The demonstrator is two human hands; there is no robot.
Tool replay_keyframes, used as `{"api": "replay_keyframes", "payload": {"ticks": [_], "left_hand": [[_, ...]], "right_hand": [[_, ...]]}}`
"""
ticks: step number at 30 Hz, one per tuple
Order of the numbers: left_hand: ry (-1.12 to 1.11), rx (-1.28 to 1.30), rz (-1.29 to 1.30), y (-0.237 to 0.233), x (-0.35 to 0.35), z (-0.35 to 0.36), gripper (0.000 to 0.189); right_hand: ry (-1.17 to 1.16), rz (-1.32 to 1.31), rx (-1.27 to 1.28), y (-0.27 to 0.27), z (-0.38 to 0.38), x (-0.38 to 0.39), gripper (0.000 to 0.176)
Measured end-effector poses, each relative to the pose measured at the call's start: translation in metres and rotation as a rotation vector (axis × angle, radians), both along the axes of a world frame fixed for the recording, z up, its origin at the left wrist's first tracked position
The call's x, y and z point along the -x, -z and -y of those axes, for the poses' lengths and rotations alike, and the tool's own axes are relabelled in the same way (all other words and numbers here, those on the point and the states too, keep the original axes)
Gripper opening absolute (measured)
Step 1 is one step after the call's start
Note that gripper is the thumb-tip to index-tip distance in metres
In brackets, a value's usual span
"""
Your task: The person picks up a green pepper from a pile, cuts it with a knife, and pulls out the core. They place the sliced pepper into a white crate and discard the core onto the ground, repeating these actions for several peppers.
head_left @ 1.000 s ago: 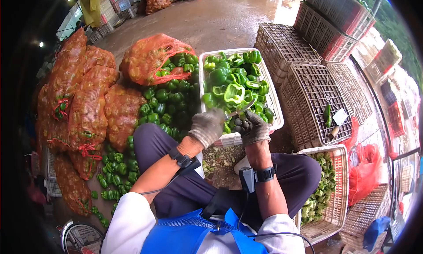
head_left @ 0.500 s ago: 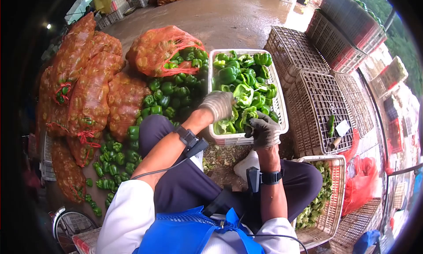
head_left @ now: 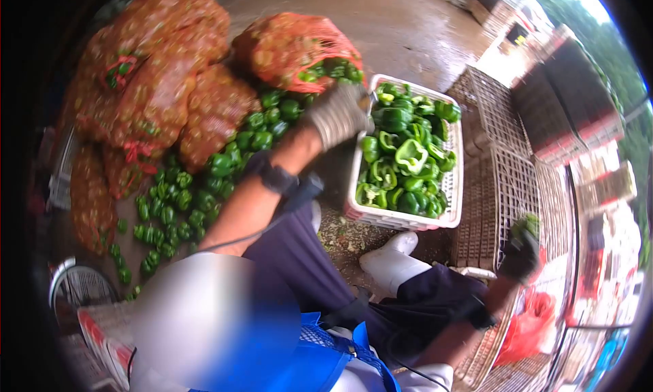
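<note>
Your left hand (head_left: 338, 113) near loose green peppers (head_left: 269, 123), grip indeterminate; right hand (head_left: 520, 254) clenched on green scrap (head_left: 526, 225), likely discarding. Next: seat one pepper firmly.

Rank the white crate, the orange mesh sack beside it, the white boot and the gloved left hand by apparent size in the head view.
Largest to smallest:
1. white crate
2. orange mesh sack
3. white boot and left hand: these look about alike, so I leave them unranked.
</note>
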State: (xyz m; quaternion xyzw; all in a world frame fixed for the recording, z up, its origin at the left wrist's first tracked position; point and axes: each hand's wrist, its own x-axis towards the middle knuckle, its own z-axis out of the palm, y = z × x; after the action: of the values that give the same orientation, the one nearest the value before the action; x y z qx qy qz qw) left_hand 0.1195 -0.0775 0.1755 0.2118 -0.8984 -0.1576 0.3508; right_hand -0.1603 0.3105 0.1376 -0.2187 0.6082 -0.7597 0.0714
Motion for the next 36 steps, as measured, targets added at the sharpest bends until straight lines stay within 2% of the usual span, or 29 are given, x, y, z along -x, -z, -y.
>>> {"api": "replay_keyframes", "payload": {"ticks": [2,4,5,7,9,10,11,13,14,15,16,18,21,22,24,27,30,33,34,36], "left_hand": [[-0.060,-0.538,-0.039,-0.020,-0.037,0.041,0.022],[-0.188,-0.755,-0.066,-0.024,-0.077,0.076,0.019],[-0.276,-0.799,-0.028,-0.008,-0.097,0.097,0.021],[-0.363,-0.435,0.328,0.038,-0.133,0.126,0.029],[-0.445,-0.290,0.487,0.092,-0.151,0.137,0.035],[-0.497,-0.330,0.467,0.118,-0.157,0.132,0.036],[-0.554,-0.494,0.611,0.142,-0.161,0.131,0.043],[-0.601,-0.497,0.620,0.201,-0.152,0.122,0.045],[-0.680,-0.535,0.590,0.204,-0.140,0.109,0.052],[-0.613,-0.503,0.518,0.275,-0.134,0.122,0.051],[-0.611,-0.654,0.554,0.251,-0.119,0.110,0.052],[-0.589,-0.736,0.613,0.281,-0.091,0.117,0.051],[-0.556,-0.624,0.651,0.310,-0.051,0.129,0.054],[-0.626,-0.560,0.619,0.318,-0.038,0.130,0.034],[-0.669,-0.548,0.639,0.353,-0.015,0.141,0.037],[-0.761,-0.734,0.630,0.377,-0.003,0.151,0.039],[-0.784,-0.696,0.668,0.379,-0.004,0.148,0.039],[-0.738,-0.788,0.656,0.377,-0.010,0.154,0.032],[-0.729,-0.835,0.635,0.377,-0.011,0.159,0.031],[-0.681,-0.729,0.627,0.378,-0.015,0.155,0.031]], "right_hand": [[0.183,-0.195,-0.069,-0.033,-0.033,0.014,0.025],[0.314,-0.284,-0.166,-0.052,-0.048,0.012,0.024],[0.367,-0.311,-0.217,-0.059,-0.051,0.003,0.024],[0.425,-0.354,-0.303,-0.066,-0.047,-0.013,0.023],[0.441,-0.386,-0.379,-0.070,-0.038,-0.030,0.022],[0.447,-0.398,-0.416,-0.072,-0.032,-0.038,0.022],[0.438,-0.414,-0.453,-0.072,-0.025,-0.046,0.021],[0.411,-0.434,-0.517,-0.072,-0.012,-0.059,0.021],[0.395,-0.441,-0.544,-0.071,-0.003,-0.064,0.020],[0.381,-0.450,-0.574,-0.071,0.004,-0.069,0.020],[0.354,-0.465,-0.603,-0.070,0.012,-0.074,0.020],[0.300,-0.478,-0.664,-0.067,0.030,-0.079,0.019],[0.189,-0.498,-0.750,-0.060,0.060,-0.082,0.018],[0.149,-0.500,-0.776,-0.057,0.071,-0.083,0.018],[0.052,-0.501,-0.827,-0.049,0.093,-0.082,0.017],[-0.101,-0.504,-0.901,-0.033,0.129,-0.082,0.017],[-0.282,-0.575,-0.943,-0.015,0.168,-0.086,0.016],[-0.571,-1.088,-0.826,-0.002,0.201,-0.092,0.016],[-0.604,-1.015,-0.810,0.003,0.205,-0.096,0.016],[-0.298,0.069,-0.882,0.031,0.192,-0.088,0.023]]}}
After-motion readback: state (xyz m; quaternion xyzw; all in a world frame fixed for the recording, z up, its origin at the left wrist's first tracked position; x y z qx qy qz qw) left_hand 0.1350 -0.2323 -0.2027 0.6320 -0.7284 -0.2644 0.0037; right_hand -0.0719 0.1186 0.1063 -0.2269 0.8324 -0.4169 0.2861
